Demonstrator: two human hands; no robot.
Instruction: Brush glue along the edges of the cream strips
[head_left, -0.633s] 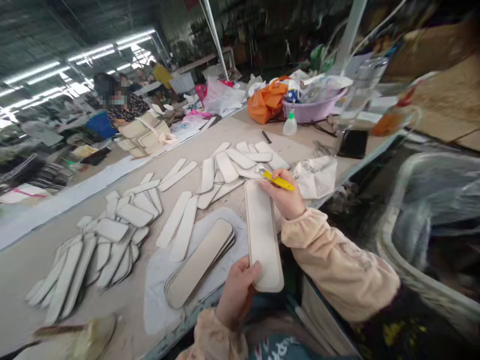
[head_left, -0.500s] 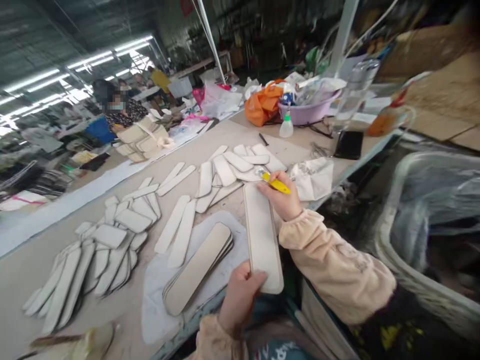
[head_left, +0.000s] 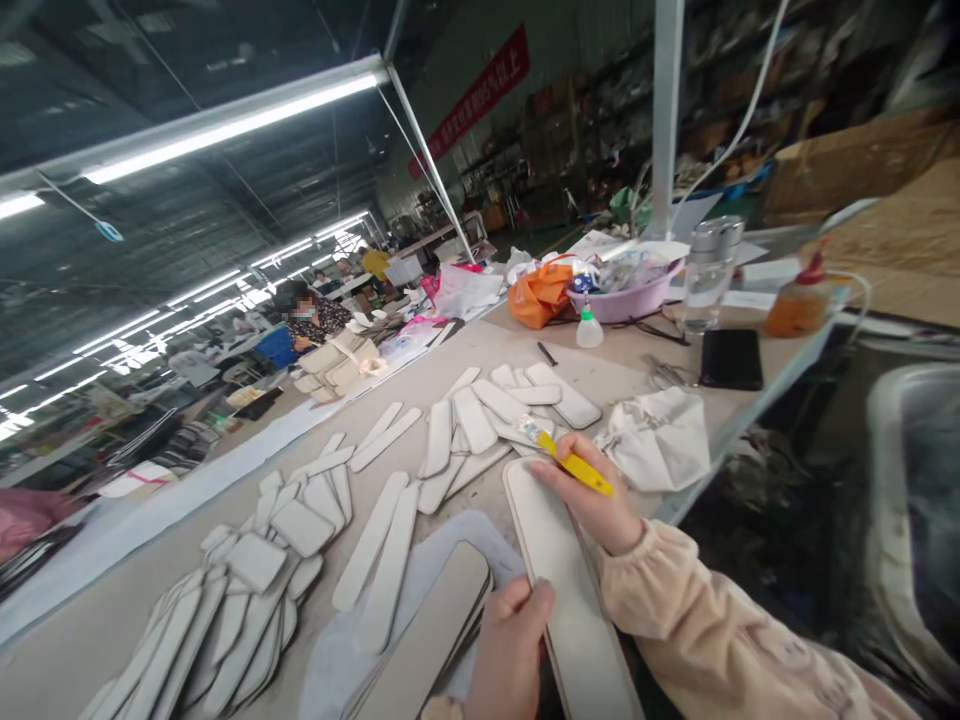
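Pinching a panel (head_left: 576,595), left fingers (head_left: 534,612) hold its side, right fingers (head_left: 555,482) its far end, plus a brush (head_left: 589,474).

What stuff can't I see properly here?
All in the head view:
Underside of the pale panel in the left hand: turned away, hidden by the panel itself.
The panel's near end: cut off by the bottom edge.
Single bristles of the yellow-handled brush in the right hand: too small and blurred.
Whatever is inside the orange bag: hidden by its sides.
The bin: partly cut off by the right edge.
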